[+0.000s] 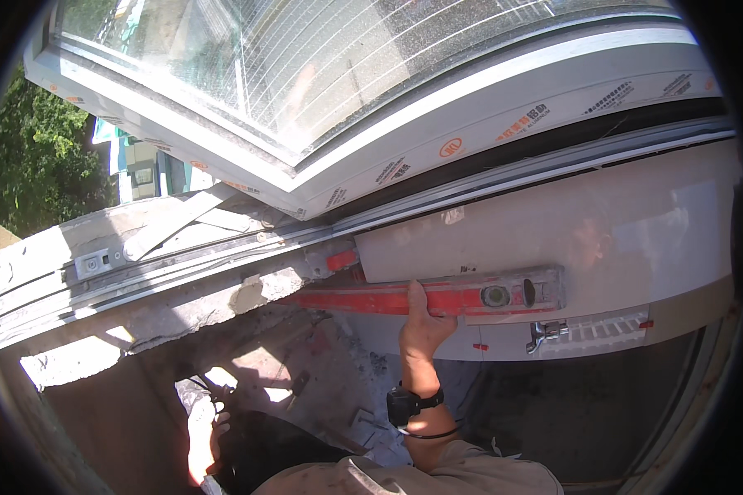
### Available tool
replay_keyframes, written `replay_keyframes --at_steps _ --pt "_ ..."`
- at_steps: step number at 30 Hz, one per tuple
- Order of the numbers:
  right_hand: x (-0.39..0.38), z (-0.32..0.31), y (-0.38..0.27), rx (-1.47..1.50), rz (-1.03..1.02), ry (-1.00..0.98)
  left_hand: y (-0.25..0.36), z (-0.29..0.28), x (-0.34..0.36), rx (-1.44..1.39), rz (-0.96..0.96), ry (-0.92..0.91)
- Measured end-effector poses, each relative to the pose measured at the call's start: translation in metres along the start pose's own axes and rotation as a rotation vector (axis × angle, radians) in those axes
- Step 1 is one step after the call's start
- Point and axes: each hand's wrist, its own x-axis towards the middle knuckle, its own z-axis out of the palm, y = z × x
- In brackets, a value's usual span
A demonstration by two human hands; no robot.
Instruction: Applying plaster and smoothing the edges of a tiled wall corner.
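Observation:
A long red spirit level (462,299), dusty, with a round vial near its right end, lies along the front part of a glossy pale slab (636,214) below the window. My right hand (425,323) is closed on its middle, thumb over the top. A black watch (409,404) sits on that wrist. Low at the left, my left hand (202,429) curls around a small pale object (191,394) with a dark cord beside it; its kind I cannot make out. A small red piece (341,261) sits at the slab's left end.
An open window sash (305,177) with a pale frame hangs over the sill track (140,285). Broken masonry (82,355) edges the sill at left. A metal fitting (545,334) and small red clips (645,324) are at the slab's front edge. Trees (41,157) stand outside.

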Motion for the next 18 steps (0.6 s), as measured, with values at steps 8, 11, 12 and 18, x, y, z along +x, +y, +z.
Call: replay_keyframes --at_steps 8,11,12,18 --pt "-0.001 -0.001 0.002 0.043 0.018 0.006 0.014 0.007 -0.005 -0.029 -0.037 -0.022" --pt "-0.001 0.000 0.001 0.048 -0.007 -0.007 0.014 0.007 -0.006 -0.026 -0.037 -0.027" --pt "-0.001 0.000 0.001 0.048 -0.005 -0.007 0.015 0.007 -0.006 -0.023 -0.027 -0.040" --pt "-0.001 0.001 -0.004 0.048 0.000 -0.014 0.012 0.005 -0.002 -0.033 -0.070 -0.018"
